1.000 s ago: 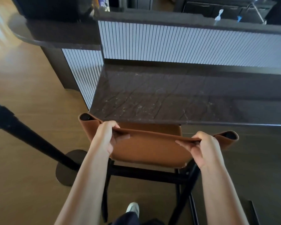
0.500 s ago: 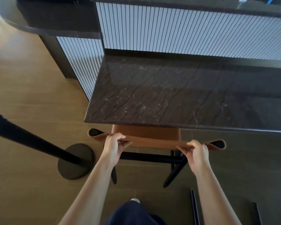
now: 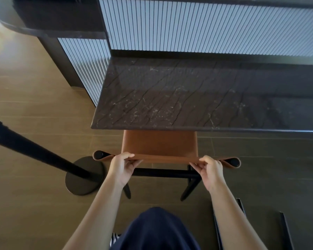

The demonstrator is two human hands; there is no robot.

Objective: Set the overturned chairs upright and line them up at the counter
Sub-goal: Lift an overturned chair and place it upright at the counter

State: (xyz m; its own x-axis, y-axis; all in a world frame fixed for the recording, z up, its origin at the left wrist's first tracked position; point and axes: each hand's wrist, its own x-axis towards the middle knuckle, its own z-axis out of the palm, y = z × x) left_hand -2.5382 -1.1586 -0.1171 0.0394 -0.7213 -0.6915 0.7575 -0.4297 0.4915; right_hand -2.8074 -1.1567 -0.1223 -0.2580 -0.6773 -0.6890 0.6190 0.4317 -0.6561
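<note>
A brown leather chair (image 3: 159, 143) with black legs stands upright at the dark marble counter (image 3: 188, 98). Its seat reaches partly under the counter's front edge. My left hand (image 3: 122, 166) grips the left part of the backrest's top edge. My right hand (image 3: 210, 168) pinches the right part of that same edge. The black frame ends show at both tips of the backrest. Black legs of another chair (image 3: 242, 222) lie on the floor at the lower right, mostly out of frame.
A black stanchion post (image 3: 34, 152) leans across the left, with its round base (image 3: 84, 175) on the floor just left of the chair. Ribbed white panels (image 3: 206, 26) rise behind the counter. The tiled floor (image 3: 29, 109) stretches off to the left.
The chair has gone forward and down, so its seat now sits under the counter's edge with the legs on the floor. Both hands kept their hold on the backrest.
</note>
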